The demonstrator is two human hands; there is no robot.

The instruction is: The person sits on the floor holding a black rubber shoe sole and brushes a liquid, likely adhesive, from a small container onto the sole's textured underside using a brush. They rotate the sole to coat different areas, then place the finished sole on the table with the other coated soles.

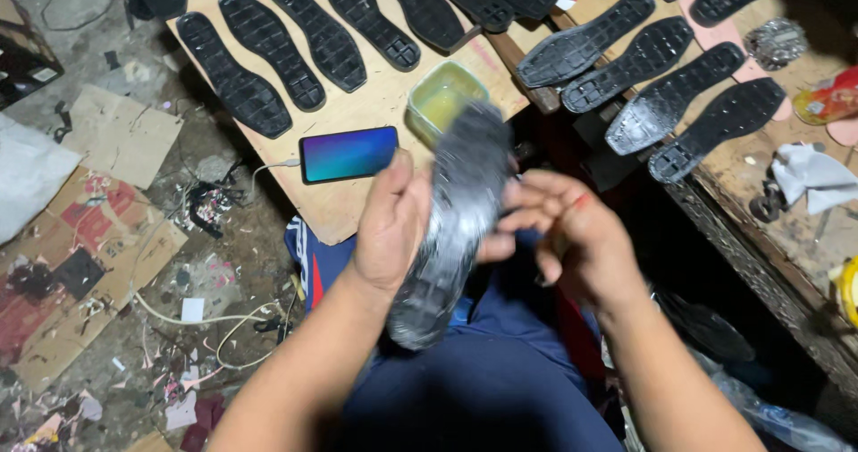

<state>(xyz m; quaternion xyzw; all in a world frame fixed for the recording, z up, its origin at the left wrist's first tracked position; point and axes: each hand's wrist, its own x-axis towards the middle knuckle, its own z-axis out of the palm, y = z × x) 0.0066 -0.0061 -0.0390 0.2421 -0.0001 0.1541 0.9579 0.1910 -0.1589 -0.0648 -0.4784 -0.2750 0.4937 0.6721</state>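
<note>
I hold a black rubber shoe sole point(451, 228) up over my lap, at the centre of what I see. It stands nearly upright, its toe end toward twelve o'clock and its heel end down toward six, and its surface looks shiny and a little blurred. My left hand point(391, 224) grips it along the nine o'clock edge, thumb up and palm wrapped against the side. My right hand point(561, 233) sits at three o'clock of the sole, fingers point(527, 209) curled onto its edge and face; whether something is pinched in that hand I cannot tell.

Just past the sole's toe, at twelve o'clock, a small tub of yellowish glue point(444, 101) rests on a wooden board point(357, 112). At eleven o'clock from my left hand lies a phone point(349, 154) with a blue-green screen, a white cable plugged into it. More black soles lie in a row point(295, 45) across the board at eleven o'clock, and another group point(657, 81) lies on the bench at two o'clock. A crumpled white rag point(813, 177) lies at three o'clock.
</note>
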